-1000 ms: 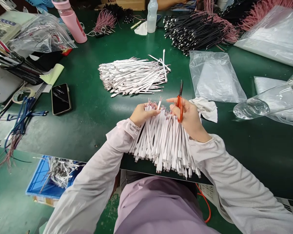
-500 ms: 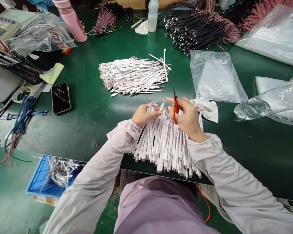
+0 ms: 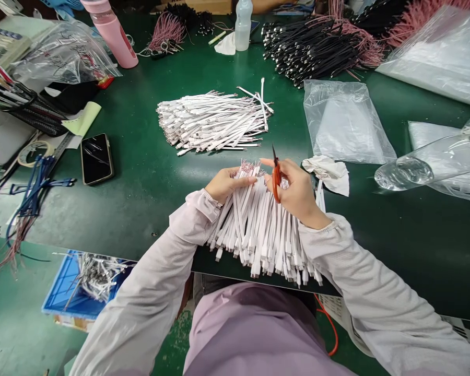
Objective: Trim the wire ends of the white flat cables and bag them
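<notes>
A spread bundle of flat white cables (image 3: 258, 230) lies in front of me, USB-type plugs towards the table's near edge and thin reddish wire ends at the far side. My left hand (image 3: 227, 184) is closed on some of these cables near their wire ends, thumb on top. Orange-handled scissors (image 3: 276, 180) rest in my right hand (image 3: 297, 190), their dark tip pointing up and away. The right hand's index finger reaches left towards the wire ends; whether it touches them I cannot tell. Beyond both hands lies a second pile of white cables (image 3: 215, 121).
To the left are a phone (image 3: 97, 158), blue cables (image 3: 37, 188) and a pen holder (image 3: 35, 107). A blue bin (image 3: 58, 290) of cables stands below the edge. Rightward lie a crumpled cloth (image 3: 331, 175), plastic bags (image 3: 347, 122) and a clear bottle (image 3: 434, 162). Black cables (image 3: 309, 49) lie behind.
My right hand and the scissors have shifted slightly left and down, closer to the left hand. The white cable that stood up between the fingers now lies lower among the others.
</notes>
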{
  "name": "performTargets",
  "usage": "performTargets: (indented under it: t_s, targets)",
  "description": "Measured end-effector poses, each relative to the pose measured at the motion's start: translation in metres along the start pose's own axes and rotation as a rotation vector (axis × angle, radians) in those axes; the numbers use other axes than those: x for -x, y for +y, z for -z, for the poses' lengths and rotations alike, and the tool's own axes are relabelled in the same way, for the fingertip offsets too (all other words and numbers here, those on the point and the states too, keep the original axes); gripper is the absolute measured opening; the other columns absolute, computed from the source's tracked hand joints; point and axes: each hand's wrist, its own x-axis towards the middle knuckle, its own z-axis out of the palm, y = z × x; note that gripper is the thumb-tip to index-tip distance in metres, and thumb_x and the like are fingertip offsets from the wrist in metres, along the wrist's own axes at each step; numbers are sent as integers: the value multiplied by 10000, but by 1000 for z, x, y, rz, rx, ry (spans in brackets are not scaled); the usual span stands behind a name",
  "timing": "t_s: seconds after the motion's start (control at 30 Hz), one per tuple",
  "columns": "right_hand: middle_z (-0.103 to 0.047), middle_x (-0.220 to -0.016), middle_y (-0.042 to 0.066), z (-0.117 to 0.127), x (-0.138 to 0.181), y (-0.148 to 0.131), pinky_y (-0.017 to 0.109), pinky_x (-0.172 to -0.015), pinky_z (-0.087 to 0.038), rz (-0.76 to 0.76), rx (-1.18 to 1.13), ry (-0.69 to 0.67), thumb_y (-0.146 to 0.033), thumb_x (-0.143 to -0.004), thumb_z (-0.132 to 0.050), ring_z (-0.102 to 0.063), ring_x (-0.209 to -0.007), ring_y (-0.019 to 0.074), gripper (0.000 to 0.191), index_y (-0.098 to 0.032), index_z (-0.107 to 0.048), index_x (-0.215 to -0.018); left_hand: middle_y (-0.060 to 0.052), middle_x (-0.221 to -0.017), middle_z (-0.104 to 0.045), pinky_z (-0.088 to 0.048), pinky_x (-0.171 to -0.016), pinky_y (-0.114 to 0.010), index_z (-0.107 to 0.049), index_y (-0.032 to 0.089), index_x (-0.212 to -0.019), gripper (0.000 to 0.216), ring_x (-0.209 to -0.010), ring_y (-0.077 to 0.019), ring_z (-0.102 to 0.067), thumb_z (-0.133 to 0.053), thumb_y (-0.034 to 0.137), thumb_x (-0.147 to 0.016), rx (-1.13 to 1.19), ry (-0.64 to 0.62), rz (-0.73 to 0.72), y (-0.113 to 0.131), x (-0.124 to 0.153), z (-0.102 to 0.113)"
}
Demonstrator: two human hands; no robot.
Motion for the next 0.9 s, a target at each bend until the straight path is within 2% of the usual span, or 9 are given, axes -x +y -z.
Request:
performTargets:
  t_s: [0.17, 0.4, 0.57, 0.77, 0.9]
  targets:
    - [-512, -743, 17, -1, 0, 2, 315, -647, -466, 15, 16, -17, -252, -843, -561, -510, -661, 177, 369, -186, -661, -1193, -17, -722, -659, -479, -750, -322, -698, 127, -758, 306, -660, -128, -580, -868, 289, -561, 13, 27, -26, -2, -1, -1]
    - [-548, -771, 30, -2, 0, 3, 313, -646, -472, -17, -16, 23, -251, -837, -568, -538, -677, 177, 290, -185, -693, -1090, -20, -745, -658, -468, -743, -319, -704, 126, -792, 336, -682, -136, -582, -860, 310, -558, 1, 48, -47, -6, -3, -1]
    - [-553, -764, 29, -3, 0, 2, 307, -629, -467, -3, 13, 14, -247, -835, -565, -515, -645, 169, 312, -198, -682, -1120, -26, -761, -667, -470, -742, -321, -707, 127, -799, 338, -688, -140, -586, -859, 309, -558, 6, 37, -55, -6, -3, -1]
    - [-582, -757, 33, -3, 0, 4, 313, -644, -464, -22, 4, 74, -222, -815, -563, -547, -674, 178, 203, -197, -704, -960, -28, -742, -670, -474, -715, -305, -711, 120, -818, 346, -691, -140, -590, -854, 298, -558, 16, 55, -45, -4, -2, -2]
    - [-577, -776, 30, -2, 0, 1, 313, -655, -462, -20, -6, 63, -237, -827, -571, -529, -664, 170, 269, -198, -694, -1063, -24, -749, -678, -475, -710, -295, -712, 120, -796, 346, -687, -136, -591, -863, 303, -544, -12, 80, -64, -2, 0, -5]
